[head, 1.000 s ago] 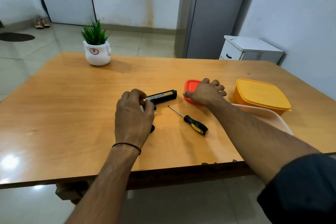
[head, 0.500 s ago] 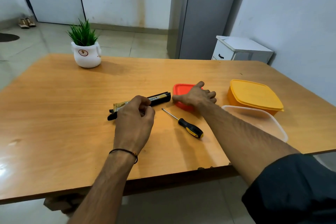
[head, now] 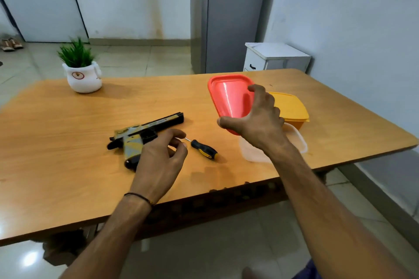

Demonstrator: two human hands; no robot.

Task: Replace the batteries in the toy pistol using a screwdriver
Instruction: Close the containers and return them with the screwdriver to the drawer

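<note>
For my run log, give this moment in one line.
left hand: over toy pistol, holding nothing | right hand: holds red container tilted above table | screwdriver: lying on table

Stained white walls [head: 340,18] met a glossy tiled floor [head: 127,59]; a grey fridge [head: 226,18] stood beside a small white cabinet [head: 274,56] behind the wooden table [head: 56,165]

A potted plant [head: 79,68] stands on the wooden counter [head: 56,165] far beyond the left hand [head: 158,163]; a red lid [head: 229,97] tilts in the right hand [head: 260,120], a yellow lidded box [head: 291,106] and clear tub [head: 297,140] just behind.
</note>
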